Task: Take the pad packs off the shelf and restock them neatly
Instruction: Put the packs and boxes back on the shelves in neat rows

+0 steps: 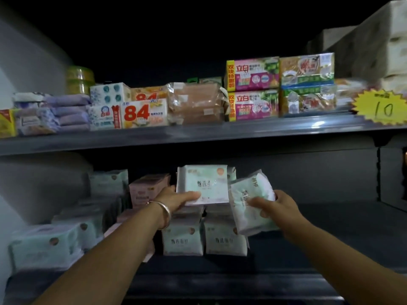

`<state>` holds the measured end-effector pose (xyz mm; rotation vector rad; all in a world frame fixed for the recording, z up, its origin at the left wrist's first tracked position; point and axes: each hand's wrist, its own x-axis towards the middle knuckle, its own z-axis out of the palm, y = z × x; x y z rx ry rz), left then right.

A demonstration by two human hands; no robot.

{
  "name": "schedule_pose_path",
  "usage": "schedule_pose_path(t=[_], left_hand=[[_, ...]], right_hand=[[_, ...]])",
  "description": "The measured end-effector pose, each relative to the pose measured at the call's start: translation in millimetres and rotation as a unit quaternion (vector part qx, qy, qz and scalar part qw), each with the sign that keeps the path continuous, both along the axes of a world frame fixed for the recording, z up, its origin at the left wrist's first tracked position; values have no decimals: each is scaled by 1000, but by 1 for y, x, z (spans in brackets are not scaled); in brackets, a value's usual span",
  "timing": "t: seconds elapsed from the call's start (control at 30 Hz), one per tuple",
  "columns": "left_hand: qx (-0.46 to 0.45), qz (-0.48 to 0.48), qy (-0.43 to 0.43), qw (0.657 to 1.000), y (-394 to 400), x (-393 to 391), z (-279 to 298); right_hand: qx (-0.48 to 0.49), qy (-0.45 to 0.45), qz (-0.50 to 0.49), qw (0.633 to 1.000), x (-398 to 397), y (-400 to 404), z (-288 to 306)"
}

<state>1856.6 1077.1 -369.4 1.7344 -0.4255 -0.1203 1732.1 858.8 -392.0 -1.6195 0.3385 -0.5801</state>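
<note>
Our left thumb [193, 196] lies across the front of a pale green pad pack [202, 183], with the other fingers tucked behind it where we can't see them, so the left hand [176, 199] is pinching that pack by its lower left corner. The pack is upright and facing us, lifted above the two front packs [204, 236] standing side by side on the lower shelf [308, 249]. There's a metal bangle [164, 213] on that wrist.

Our right thumb [258, 202] presses across a second pad pack [251, 201], fingers curled round its right edge, so the right hand [279, 211] is clamped on it. This one is tilted, top leaning toward 11 o'clock, and sits at about 3 o'clock from the first pack, just beside it.

At 9 o'clock from the left hand there's a pink pack stack [147, 188], and further out toward 8 o'clock more pale green packs [50, 243], pretty blurry. Another green pack peeks out behind the lifted one.

Up at 12 o'clock is the upper shelf [198, 134] loaded with soap: "84" soap boxes [143, 113], pink-and-yellow soap packs [252, 89], and a yellow starburst price tag [383, 106] reading 10 over at 2 o'clock.
</note>
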Motion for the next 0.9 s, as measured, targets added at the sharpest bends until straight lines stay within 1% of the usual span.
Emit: schedule_pose_path(t=[0.07,0.13,0.3,0.37,0.4,0.47,0.53,0.57,0.63,0.77,0.87,0.9], left_hand=[[28,-19,-5,999,0,8,5],[32,-8,-1,999,-3,21,6],[-35,2,41,999,-10,56,4],[-46,34,30,998,-14,75,3],[-43,49,21,998,-15,85,2],[-44,73,8,996,-18,107,-4],[-50,81,5,995,-22,129,-12],[-48,82,7,995,-24,138,-15],[-39,88,2,995,-30,148,-20],[-41,86,-5,995,-39,169,-32],[-9,98,-32,995,-42,186,-41],[19,114,-60,991,-43,195,-44]], right_hand=[[-1,-3,5,1000,16,-2,3],[-2,-7,8,1000,32,-4,5],[-41,0,0,999,62,-15,16],[-76,1,-9,997,73,-24,26],[-112,10,-20,993,78,-28,31],[-233,51,-52,970,90,-37,36],[-350,89,-81,929,103,-44,33],[-388,96,-91,912,108,-46,31],[-421,89,-95,898,118,-48,28],[-457,58,-77,884,131,-51,25],[-481,35,-70,873,138,-51,26],[-485,32,-70,871,141,-51,27]])
